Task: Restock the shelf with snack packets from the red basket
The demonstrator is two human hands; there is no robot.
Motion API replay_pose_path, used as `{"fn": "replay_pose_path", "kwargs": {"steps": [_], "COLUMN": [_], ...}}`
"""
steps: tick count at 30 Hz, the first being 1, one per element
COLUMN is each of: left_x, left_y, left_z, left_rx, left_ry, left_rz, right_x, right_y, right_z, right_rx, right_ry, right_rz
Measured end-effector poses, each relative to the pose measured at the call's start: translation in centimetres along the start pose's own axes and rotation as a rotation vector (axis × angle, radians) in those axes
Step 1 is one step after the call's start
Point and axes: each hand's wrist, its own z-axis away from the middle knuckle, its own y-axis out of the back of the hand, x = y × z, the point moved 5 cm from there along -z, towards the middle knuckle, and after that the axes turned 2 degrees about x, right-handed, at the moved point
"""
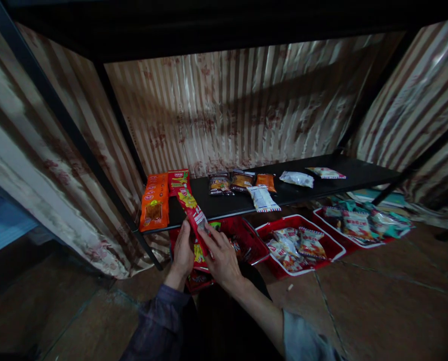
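Between my two hands is a long red snack packet [193,209] with yellow print, tilted up toward the shelf's front edge. My left hand [183,253] grips its left side, thumb up along the packet. My right hand [220,253] has its fingers closed over the lower right part. Just beyond lies another red snack packet [179,179] on the black shelf [224,204]. To its left are orange snack packets [155,203]. Below my hands, a red basket [259,243] holds more packets, partly hidden by my hands.
Brown packets [220,183], a small orange packet [266,182] and white packets [262,198] lie farther right on the shelf. Two more red baskets of snack packets, a nearer basket [338,245] and a farther basket [362,243], stand on the floor. Black metal posts [120,118] frame the shelf; striped curtain [227,110] hangs behind.
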Motion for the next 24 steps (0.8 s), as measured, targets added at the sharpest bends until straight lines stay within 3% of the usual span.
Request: {"fn": "replay_pose_path", "kwargs": {"steps": [5, 9, 11, 13, 16, 19, 24], "left_x": [-0.1, -0.2, -0.3, -0.2, -0.2, -0.6, -1.6], "left_y": [0.4, 1.6, 2.0, 2.5, 3.1, 3.7, 4.3], "left_z": [0.5, 0.6, 0.9, 1.4, 2.3, 3.1, 4.3], "left_rx": [0.076, 0.115, 0.092, 0.062, 0.028, -0.008, -0.061], "left_ry": [0.073, 0.184, 0.258, 0.299, 0.323, 0.349, 0.432], "left_rz": [0.036, 0.070, 0.093, 0.117, 0.112, 0.085, 0.041], "right_x": [-1.8, -2.5, -1.9, -0.3, 3.3, 5.7, 5.7], "right_y": [-0.5, 0.1, 1.0, 2.0, 2.7, 1.7, 0.8], "right_z": [1.0, 1.2, 0.5, -0.7, -2.8, -4.5, -5.9], "right_rx": [-0.056, -0.131, -0.107, -0.004, 0.162, 0.157, 0.094], "right_ry": [0.059, 0.101, 0.051, -0.087, -0.420, -0.740, -0.897], "right_rz": [0.163, -0.017, -0.157, -0.268, -0.467, -0.837, -1.227]}}
